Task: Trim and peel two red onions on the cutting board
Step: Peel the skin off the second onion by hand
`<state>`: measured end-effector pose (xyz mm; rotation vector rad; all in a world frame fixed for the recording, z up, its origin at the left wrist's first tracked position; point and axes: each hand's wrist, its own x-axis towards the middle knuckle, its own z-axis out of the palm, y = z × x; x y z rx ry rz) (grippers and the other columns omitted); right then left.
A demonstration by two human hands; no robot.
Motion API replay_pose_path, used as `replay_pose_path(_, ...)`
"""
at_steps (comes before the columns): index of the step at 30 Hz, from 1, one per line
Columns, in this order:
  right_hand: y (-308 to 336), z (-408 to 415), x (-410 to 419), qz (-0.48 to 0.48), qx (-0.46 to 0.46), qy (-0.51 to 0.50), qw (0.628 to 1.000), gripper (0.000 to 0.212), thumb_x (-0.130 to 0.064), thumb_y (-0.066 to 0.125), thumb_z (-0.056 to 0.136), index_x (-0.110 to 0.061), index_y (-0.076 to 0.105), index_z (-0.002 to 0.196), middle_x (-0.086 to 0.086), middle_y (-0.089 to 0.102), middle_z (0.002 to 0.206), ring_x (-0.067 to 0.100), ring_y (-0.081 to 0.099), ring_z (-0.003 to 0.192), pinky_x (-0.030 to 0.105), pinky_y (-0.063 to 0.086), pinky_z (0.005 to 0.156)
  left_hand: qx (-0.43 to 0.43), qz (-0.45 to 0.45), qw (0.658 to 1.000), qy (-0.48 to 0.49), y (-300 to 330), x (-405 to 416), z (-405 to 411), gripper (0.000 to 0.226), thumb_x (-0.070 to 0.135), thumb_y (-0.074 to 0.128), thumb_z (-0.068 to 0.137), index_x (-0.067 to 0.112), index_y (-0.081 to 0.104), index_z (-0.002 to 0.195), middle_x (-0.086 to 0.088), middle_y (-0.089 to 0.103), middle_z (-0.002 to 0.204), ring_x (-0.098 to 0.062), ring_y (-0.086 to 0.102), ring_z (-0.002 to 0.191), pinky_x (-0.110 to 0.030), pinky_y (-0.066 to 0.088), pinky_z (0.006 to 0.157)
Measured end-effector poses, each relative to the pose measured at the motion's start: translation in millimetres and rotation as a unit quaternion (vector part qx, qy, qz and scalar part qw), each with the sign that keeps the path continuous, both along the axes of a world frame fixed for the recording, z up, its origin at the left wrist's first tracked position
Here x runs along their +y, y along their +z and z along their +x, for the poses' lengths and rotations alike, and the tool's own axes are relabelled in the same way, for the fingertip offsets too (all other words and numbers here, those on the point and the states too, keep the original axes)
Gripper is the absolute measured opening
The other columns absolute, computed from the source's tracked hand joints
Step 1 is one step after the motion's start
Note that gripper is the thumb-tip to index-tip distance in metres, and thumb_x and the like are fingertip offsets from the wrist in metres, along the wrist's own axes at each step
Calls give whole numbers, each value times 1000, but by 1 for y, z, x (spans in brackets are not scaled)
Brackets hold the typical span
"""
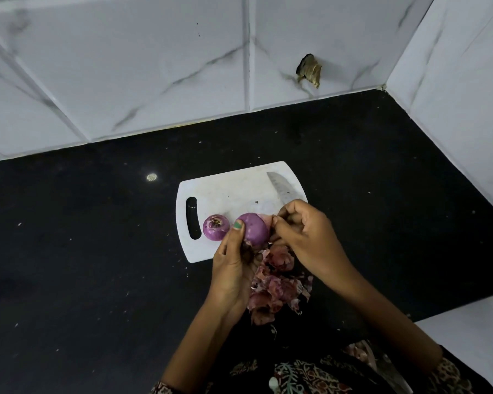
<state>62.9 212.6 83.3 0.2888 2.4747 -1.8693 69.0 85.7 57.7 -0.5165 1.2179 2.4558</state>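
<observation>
Over board (228,189): left hand (234,268) cradles onion (255,228), right hand (302,231) seemingly pinching skin (268,220).

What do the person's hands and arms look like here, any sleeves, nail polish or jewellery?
Both forearms are bare. The left hand has green polish on its thumbnail. The right hand shows no polish that can be made out. No rings, bangles or watch show. Short patterned sleeve cuffs, dark with a light print, edge the frame's bottom, matching the printed garment below.

A black speckled countertop (97,251) carries a white cutting board (225,189) and heaped onion skins (276,288).
</observation>
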Motion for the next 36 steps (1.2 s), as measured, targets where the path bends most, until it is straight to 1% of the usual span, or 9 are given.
replay_pose_path(2, -7, -2, 2, 33, -7, -20, 999, 15, -20, 64, 88, -7, 59, 85, 5, 68, 71, 9, 67, 62, 26, 53, 60, -5, 8, 1000, -10, 0, -1, 0, 42, 42, 55, 73, 10, 62, 99, -1, 73, 73, -5, 66, 60, -16, 53, 55)
replay_pose_path(5, -23, -4, 8, 81, -24, -51, 995, 10, -16, 64, 87, -8, 59, 84, 7, 67, 73, 19, 68, 66, 36, 57, 65, -22, 25, 999, -21, 0, -2, 0, 53, 49, 51, 75, 7, 61, 106, -4, 72, 75, -8, 64, 57, -18, 53, 53)
replay_pose_path(10, -32, -2, 16, 160, -29, -45, 986, 10, -13, 68, 85, -5, 62, 86, 5, 66, 73, 18, 64, 69, 18, 46, 57, -56, 27, 998, -30, -4, -5, -1, 54, 48, 29, 99, 7, 64, 96, -10, 74, 80, -11, 63, 52, -19, 52, 51)
replay_pose_path(14, -25, -1, 16, 206, -19, 21, 978, 10, -13, 61, 90, -10, 68, 97, 1, 64, 96, 10, 61, 84, 20, 49, 75, -54, -10, 998, -40, -8, -5, -2, 62, 54, 23, 100, 6, 63, 99, -10, 74, 80, -12, 64, 52, -19, 53, 51)
replay_pose_path(17, -10, 2, 9, 169, 27, 37, 984, 12, -18, 60, 91, -14, 69, 97, -4, 60, 98, 5, 58, 87, 17, 48, 75, -29, -43, 997, -50, -8, -5, -2, 67, 59, 22, 97, 8, 65, 101, -11, 74, 82, -13, 63, 56, -19, 54, 55)
replay_pose_path(22, 15, 6, -4, 65, 24, 67, 995, 23, -32, 70, 83, -18, 69, 102, -9, 68, 93, 2, 63, 86, 15, 52, 71, 3, -84, 993, -82, -4, -3, 1, 67, 57, 19, 97, 10, 64, 113, -13, 74, 103, -20, 71, 97, -23, 58, 71)
replay_pose_path(27, 18, 5, -8, 46, 8, 65, 997, 34, -27, 78, 77, -16, 66, 106, -8, 70, 92, 2, 66, 84, 18, 55, 72, 61, -120, 987, -91, 0, -3, 3, 65, 60, 29, 85, 14, 64, 114, -3, 74, 106, -16, 68, 105, -22, 55, 79)
replay_pose_path(32, 21, 5, -8, 34, 4, 63, 997, 36, -21, 80, 72, -14, 67, 105, -7, 71, 90, 2, 68, 81, 19, 56, 72, 71, -164, 981, -75, -4, -4, 2, 79, 76, 38, 85, 13, 60, 127, -9, 68, 122, -21, 62, 117, -41, 45, 103)
replay_pose_path(36, 21, 6, -7, 34, 0, 69, 997, 36, -21, 81, 71, -15, 68, 104, -7, 71, 88, 2, 68, 81, 19, 56, 72, 87, -187, 976, -66, -8, -3, 1, 85, 80, 40, 79, 15, 56, 132, -10, 63, 128, -24, 57, 123, -47, 40, 108)
